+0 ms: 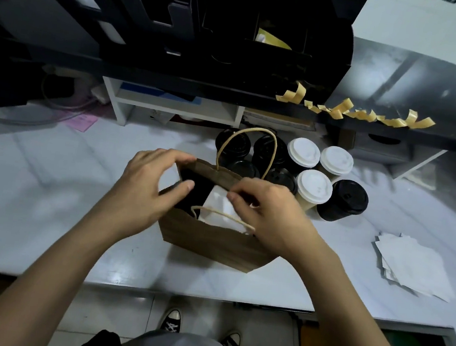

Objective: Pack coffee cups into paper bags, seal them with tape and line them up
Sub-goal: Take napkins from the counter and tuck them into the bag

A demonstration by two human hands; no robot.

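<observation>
We've got the brown paper bag mid-counter, towards the front edge, mouth open. Our left hand pinches its left rim, thumb inside. Our right hand has curled fingers on the right rim, over something white inside. Thin paper, crumples easily, so hold the rims rather than the twine handles.

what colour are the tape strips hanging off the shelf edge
Yellowish tan, pale gold; the tape strips curl along the dark shelf edge, clearest in the head view.

Coffee shop counter, lidded takeaway cups, black organiser rack, tape strips ready
</observation>
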